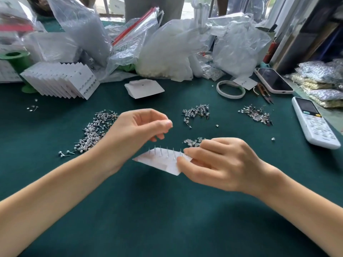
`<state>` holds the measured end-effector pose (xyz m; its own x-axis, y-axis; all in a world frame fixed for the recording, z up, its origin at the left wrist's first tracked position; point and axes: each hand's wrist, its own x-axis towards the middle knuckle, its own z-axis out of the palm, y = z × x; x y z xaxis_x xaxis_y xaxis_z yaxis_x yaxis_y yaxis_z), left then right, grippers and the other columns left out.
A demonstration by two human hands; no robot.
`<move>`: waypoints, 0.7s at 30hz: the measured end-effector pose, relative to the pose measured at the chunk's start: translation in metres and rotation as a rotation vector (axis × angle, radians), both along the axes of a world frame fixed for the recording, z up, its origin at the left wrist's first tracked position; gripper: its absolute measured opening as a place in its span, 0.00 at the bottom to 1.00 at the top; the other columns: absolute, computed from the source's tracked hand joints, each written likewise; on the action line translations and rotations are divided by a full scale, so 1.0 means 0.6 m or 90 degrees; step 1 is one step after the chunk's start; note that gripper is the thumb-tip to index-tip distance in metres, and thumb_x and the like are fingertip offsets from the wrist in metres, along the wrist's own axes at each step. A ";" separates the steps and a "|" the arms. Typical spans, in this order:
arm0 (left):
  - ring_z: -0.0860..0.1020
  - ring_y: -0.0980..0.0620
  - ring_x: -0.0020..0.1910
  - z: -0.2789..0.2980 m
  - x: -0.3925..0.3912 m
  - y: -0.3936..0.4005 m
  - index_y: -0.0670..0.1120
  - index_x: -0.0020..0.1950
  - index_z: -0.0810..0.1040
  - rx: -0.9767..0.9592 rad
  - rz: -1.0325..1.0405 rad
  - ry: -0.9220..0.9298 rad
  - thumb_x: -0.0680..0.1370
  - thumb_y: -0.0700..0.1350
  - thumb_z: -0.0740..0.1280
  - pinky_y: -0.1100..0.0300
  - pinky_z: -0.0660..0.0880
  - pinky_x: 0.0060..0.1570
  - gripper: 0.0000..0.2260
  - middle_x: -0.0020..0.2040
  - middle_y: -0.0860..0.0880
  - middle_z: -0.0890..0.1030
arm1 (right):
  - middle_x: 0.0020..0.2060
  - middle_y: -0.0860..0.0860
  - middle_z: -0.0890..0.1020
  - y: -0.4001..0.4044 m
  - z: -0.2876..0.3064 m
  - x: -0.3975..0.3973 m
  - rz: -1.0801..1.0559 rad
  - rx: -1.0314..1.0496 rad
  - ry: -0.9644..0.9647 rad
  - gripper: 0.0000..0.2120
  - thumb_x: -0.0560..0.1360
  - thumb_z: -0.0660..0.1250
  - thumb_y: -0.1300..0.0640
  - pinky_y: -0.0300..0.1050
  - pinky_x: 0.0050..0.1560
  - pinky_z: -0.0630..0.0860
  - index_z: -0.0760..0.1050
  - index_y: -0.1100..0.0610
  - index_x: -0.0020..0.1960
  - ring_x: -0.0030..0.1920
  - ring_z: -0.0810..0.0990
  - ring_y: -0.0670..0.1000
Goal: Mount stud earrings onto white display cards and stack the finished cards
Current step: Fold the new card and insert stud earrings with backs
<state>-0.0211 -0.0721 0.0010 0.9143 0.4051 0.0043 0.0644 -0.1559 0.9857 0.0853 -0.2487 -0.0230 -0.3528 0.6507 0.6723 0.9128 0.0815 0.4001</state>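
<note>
Item, card in work: you are holding a white display card (163, 162) just above the green tabletop (167, 210), near the middle of its front half, with a row of stud posts (164, 152) standing up through its far edge. The posts pointing upward suggest the card is face down.

Item, right hand (220, 164): you are pinching the card's right end between thumb and curled fingers.

Item, left hand (137, 130): you are hovering it above the card's left part, thumb and forefinger pressed together; whether a stud sits in that pinch, you cannot tell.

Item, loose stock: stud piles are lying to the left (96, 130), beyond the card toward mid-table (196, 113), toward the right edge (257, 115), and just behind your right knuckles (193, 141).

Item, finished stack (61, 80): cards fanned near the far-left edge. Blank cards (143, 89) are sitting at far centre.

Item, bystanders: tape roll (231, 89), phone (272, 80), remote control (313, 121), plastic bags (167, 52) along the far edge.

Step judged: mounting is under way, the row appearing nearly filled. Next move, as judged: you are needing either one more stud seated at the row's right end, or the card turned over and carried to the stack without bending the posts.
</note>
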 end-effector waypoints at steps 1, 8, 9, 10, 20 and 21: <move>0.75 0.60 0.33 0.003 -0.006 -0.008 0.49 0.36 0.81 0.020 -0.038 0.008 0.71 0.44 0.73 0.71 0.72 0.34 0.04 0.33 0.55 0.79 | 0.28 0.50 0.78 0.002 -0.003 0.000 -0.002 -0.001 -0.016 0.16 0.69 0.72 0.67 0.43 0.23 0.70 0.70 0.56 0.51 0.26 0.69 0.52; 0.76 0.59 0.31 0.005 -0.020 -0.030 0.44 0.39 0.81 0.061 -0.123 0.027 0.73 0.41 0.71 0.70 0.72 0.33 0.03 0.31 0.54 0.80 | 0.28 0.49 0.78 0.005 -0.011 0.000 -0.007 -0.005 -0.030 0.13 0.70 0.71 0.67 0.41 0.25 0.68 0.71 0.56 0.51 0.26 0.66 0.51; 0.77 0.60 0.31 0.005 -0.020 -0.031 0.44 0.39 0.81 0.066 -0.129 0.025 0.73 0.41 0.71 0.70 0.72 0.34 0.02 0.31 0.54 0.80 | 0.28 0.49 0.78 0.005 -0.011 -0.001 -0.009 -0.004 -0.027 0.13 0.70 0.71 0.67 0.41 0.24 0.68 0.72 0.56 0.50 0.26 0.66 0.51; 0.77 0.60 0.32 0.005 -0.021 -0.032 0.43 0.40 0.81 0.069 -0.133 0.024 0.73 0.41 0.71 0.70 0.72 0.34 0.02 0.32 0.54 0.81 | 0.28 0.49 0.78 0.005 -0.012 -0.001 -0.009 -0.003 -0.026 0.13 0.70 0.70 0.67 0.42 0.24 0.68 0.72 0.56 0.50 0.26 0.65 0.51; 0.76 0.58 0.30 -0.001 -0.019 -0.037 0.43 0.39 0.81 0.033 -0.139 0.035 0.73 0.40 0.71 0.64 0.75 0.34 0.03 0.31 0.52 0.80 | 0.27 0.50 0.77 0.005 -0.014 -0.002 -0.011 -0.002 -0.013 0.13 0.70 0.68 0.69 0.43 0.22 0.69 0.72 0.55 0.49 0.25 0.64 0.51; 0.76 0.58 0.31 -0.002 -0.018 -0.036 0.43 0.40 0.81 0.031 -0.136 0.032 0.73 0.40 0.71 0.64 0.75 0.34 0.03 0.32 0.51 0.80 | 0.27 0.50 0.77 0.006 -0.014 -0.002 -0.012 -0.002 -0.013 0.13 0.70 0.68 0.69 0.43 0.22 0.69 0.72 0.55 0.49 0.25 0.64 0.51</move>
